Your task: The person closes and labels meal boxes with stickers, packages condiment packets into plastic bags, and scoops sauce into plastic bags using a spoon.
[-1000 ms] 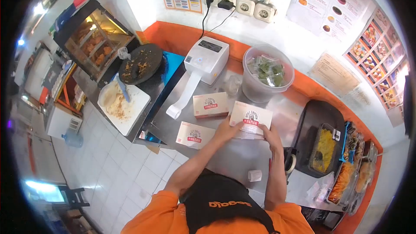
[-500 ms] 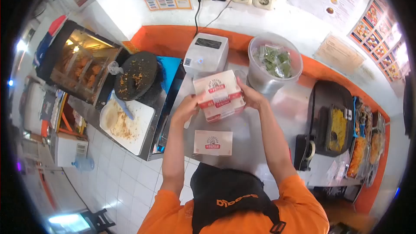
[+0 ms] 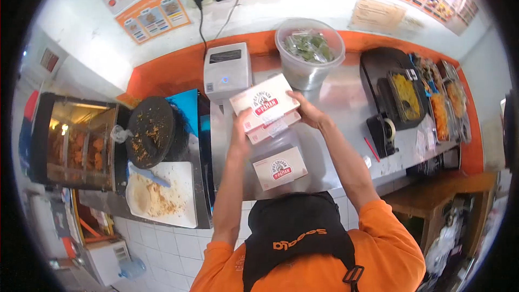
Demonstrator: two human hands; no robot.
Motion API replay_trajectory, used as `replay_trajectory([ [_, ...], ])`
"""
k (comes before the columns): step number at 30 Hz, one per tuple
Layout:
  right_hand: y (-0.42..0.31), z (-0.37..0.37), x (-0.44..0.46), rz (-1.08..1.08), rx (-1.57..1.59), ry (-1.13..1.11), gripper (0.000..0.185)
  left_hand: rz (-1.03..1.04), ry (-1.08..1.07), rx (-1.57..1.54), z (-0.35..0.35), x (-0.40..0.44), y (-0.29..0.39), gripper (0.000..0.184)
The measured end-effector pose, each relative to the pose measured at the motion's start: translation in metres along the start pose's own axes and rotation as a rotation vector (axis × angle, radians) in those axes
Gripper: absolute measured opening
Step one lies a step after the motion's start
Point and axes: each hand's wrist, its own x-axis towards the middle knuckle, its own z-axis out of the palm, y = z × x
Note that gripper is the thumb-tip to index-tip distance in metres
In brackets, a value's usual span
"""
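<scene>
Upper box (image 3: 265,103) moved onto lower box (image 3: 274,129), between left fingers (image 3: 240,119), right fingers (image 3: 295,98)

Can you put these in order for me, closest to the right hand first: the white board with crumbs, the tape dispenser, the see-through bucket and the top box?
From the right hand, in the head view:
1. Top box: touching it.
2. See-through bucket: just beyond it.
3. Tape dispenser: off to the right.
4. White board: far over left.
</scene>
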Motion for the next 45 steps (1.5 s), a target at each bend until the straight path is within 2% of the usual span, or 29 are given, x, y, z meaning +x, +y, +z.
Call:
replay_trajectory([
  [1, -0.016, 0.011, -0.021, -0.051, -0.046, 0.007, 0.093, 0.066, -0.062, 0.027, -0.007, 0.006, 0.007, 0.052],
  [2, -0.027, 0.019, -0.043, -0.080, -0.059, 0.023, 0.094, 0.046, -0.135, 0.047, 0.004, -0.009, 0.031, 0.062],
  [4, -0.042, 0.044, -0.090, -0.135, -0.084, 0.052, 0.096, 0.030, -0.101, 0.129, 0.018, -0.055, 0.060, 0.064],
  [6, -0.047, 0.079, -0.145, -0.088, -0.086, 0.100, 0.093, -0.081, -0.081, 0.072, 0.013, -0.099, 0.061, 0.050],
  [8, -0.011, 0.084, -0.167, -0.052, -0.018, 0.019, 0.088, -0.065, -0.172, 0.116, 0.002, -0.135, 0.044, 0.050],
  [10, 0.026, 0.083, -0.168, 0.001, 0.092, -0.070, 0.083, -0.169, -0.086, 0.092, -0.026, -0.138, 0.000, 0.051],
  [12, 0.071, 0.078, -0.162, -0.017, 0.064, -0.013, 0.085, -0.218, -0.172, 0.146, -0.037, -0.147, -0.012, 0.053],
  [13, 0.076, 0.070, -0.160, -0.085, 0.106, -0.048, 0.086, -0.239, -0.220, 0.171, -0.040, -0.148, -0.015, 0.055],
  [15, 0.085, 0.061, -0.165, -0.213, 0.201, -0.110, 0.089, -0.239, -0.158, 0.006, -0.052, -0.158, -0.012, 0.059],
  [18, 0.047, 0.074, -0.169, 0.066, 0.185, 0.259, 0.090, -0.269, -0.127, -0.228, -0.053, -0.146, -0.011, 0.071],
  [19, 0.087, 0.059, -0.129, -0.027, 0.205, 0.102, 0.090, -0.190, -0.171, 0.041, -0.056, -0.147, -0.019, 0.075],
  [20, 0.129, 0.041, -0.098, -0.127, 0.206, -0.053, 0.089, -0.179, -0.196, 0.148, -0.053, -0.147, -0.026, 0.074],
  [22, 0.094, 0.081, -0.141, -0.187, 0.181, -0.016, 0.084, -0.206, -0.242, 0.196, -0.040, -0.144, -0.040, 0.071],
  [25, 0.117, 0.089, -0.137, -0.302, 0.352, -0.038, 0.084, -0.280, -0.264, 0.178, -0.021, -0.146, -0.049, 0.068],
  [28, 0.138, 0.077, -0.148, -0.286, 0.199, 0.075, 0.089, -0.335, -0.318, 0.221, 0.004, -0.146, -0.068, 0.064],
  [29, 0.141, 0.067, -0.157, -0.257, 0.130, 0.122, 0.090, -0.358, -0.341, 0.242, 0.017, -0.144, -0.076, 0.063],
  [32, 0.141, 0.037, -0.213, -0.313, 0.220, 0.187, 0.088, -0.430, -0.413, 0.308, 0.063, -0.145, -0.110, 0.060],
  [36, 0.146, 0.001, -0.350, -0.371, 0.336, 0.256, 0.086, -0.536, -0.546, 0.400, 0.150, -0.158, -0.175, 0.055],
  [37, 0.147, -0.017, -0.400, -0.353, 0.395, 0.217, 0.080, -0.562, -0.581, 0.419, 0.173, -0.163, -0.197, 0.054],
  [38, 0.177, -0.038, -0.418, -0.385, 0.428, 0.329, 0.083, -0.593, -0.627, 0.439, 0.201, -0.170, -0.221, 0.054],
  [40, 0.201, -0.075, -0.507, -0.291, 0.509, 0.479, 0.090, -0.659, -0.720, 0.469, 0.259, -0.187, -0.277, 0.052],
  [41, 0.214, -0.093, -0.552, -0.262, 0.575, 0.543, 0.092, -0.695, -0.787, 0.494, 0.293, -0.199, -0.308, 0.051],
  [42, 0.218, -0.109, -0.601, -0.206, 0.612, 0.716, 0.086, -0.726, -0.860, 0.520, 0.329, -0.212, -0.341, 0.050],
  [43, 0.293, -0.143, -0.597, -0.375, 0.652, 0.874, 0.078, -0.750, -0.934, 0.545, 0.364, -0.226, -0.372, 0.049],
  [44, 0.306, -0.163, -0.648, -0.373, 0.648, 0.904, 0.082, -0.683, -1.116, 0.636, 0.399, -0.240, -0.400, 0.049],
  [45, 0.320, -0.186, -0.689, -0.411, 0.678, 0.944, 0.079, -0.480, -1.385, 0.762, 0.439, -0.256, -0.430, 0.048],
])
